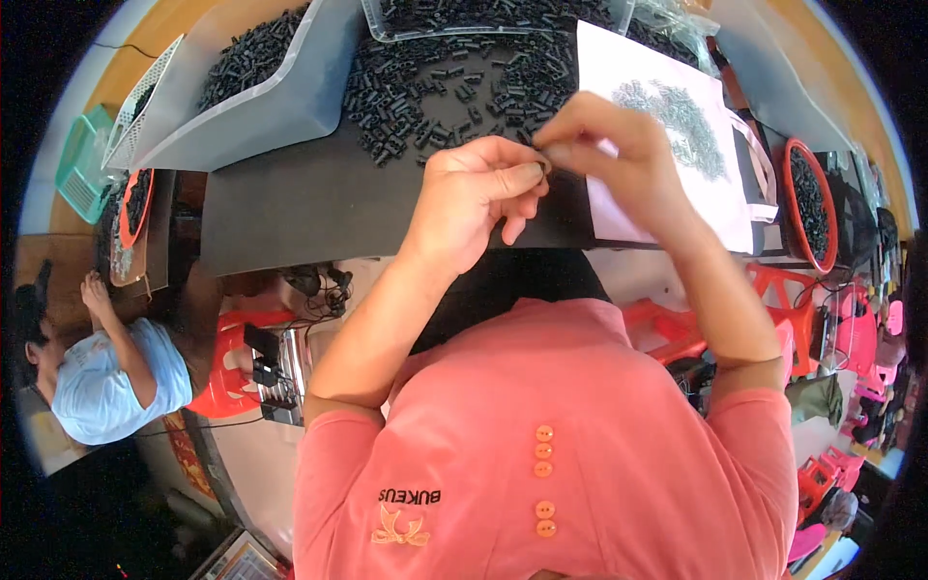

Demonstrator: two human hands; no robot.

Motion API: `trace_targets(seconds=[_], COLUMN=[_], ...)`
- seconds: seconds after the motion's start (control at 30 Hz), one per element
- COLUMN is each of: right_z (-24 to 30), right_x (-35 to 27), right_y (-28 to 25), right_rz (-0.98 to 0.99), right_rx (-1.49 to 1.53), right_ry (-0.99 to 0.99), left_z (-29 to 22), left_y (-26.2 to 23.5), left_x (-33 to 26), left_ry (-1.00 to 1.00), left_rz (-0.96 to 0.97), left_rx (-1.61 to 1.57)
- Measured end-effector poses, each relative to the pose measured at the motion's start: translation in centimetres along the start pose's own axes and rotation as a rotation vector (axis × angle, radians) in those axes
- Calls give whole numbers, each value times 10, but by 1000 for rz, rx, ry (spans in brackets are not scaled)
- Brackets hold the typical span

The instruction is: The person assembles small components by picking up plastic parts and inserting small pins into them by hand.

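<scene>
My left hand point(474, 193) and my right hand point(623, 155) meet above the dark table point(290, 198). The left thumb and index finger are pinched together, with the other fingers curled below. Against that pinch my right hand brings its own thumb and index finger, also closed. Whatever lies between the fingertips is too small and covered to name. Just beyond the hands spread many small black plastic parts point(387, 111). Under and beside my right hand lies a white cloth bag point(619, 208), bearing a heap of tiny silvery-grey pieces point(681, 126).
A grey plastic bin point(261, 140) full of black parts stands at the left, and a clear tray point(464, 34) of them at the back. An orange-rimmed basket point(826, 246) sits at the right. At far left a person point(121, 377) in light blue works by a green basket point(77, 179).
</scene>
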State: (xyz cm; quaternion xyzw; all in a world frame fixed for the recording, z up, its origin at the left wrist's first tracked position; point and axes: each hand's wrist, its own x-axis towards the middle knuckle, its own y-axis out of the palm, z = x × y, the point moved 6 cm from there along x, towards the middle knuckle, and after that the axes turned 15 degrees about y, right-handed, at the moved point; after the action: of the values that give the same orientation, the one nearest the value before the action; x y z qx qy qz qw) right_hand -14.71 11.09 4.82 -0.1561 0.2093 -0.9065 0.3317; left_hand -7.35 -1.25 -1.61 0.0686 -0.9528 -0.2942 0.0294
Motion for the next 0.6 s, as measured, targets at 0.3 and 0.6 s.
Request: trace_targets(seconds=[0.3, 0.6], right_z=[-6, -29], right_x=[106, 120], right_y=[28, 53], right_rz=[-157, -85], right_rx=[-822, -1006], right_ry=[-385, -397], left_z=[2, 1], left_y=[-4, -5], left_x=[-11, -12], left_ry=[172, 226], left_rz=[81, 151], left_rx=[192, 185])
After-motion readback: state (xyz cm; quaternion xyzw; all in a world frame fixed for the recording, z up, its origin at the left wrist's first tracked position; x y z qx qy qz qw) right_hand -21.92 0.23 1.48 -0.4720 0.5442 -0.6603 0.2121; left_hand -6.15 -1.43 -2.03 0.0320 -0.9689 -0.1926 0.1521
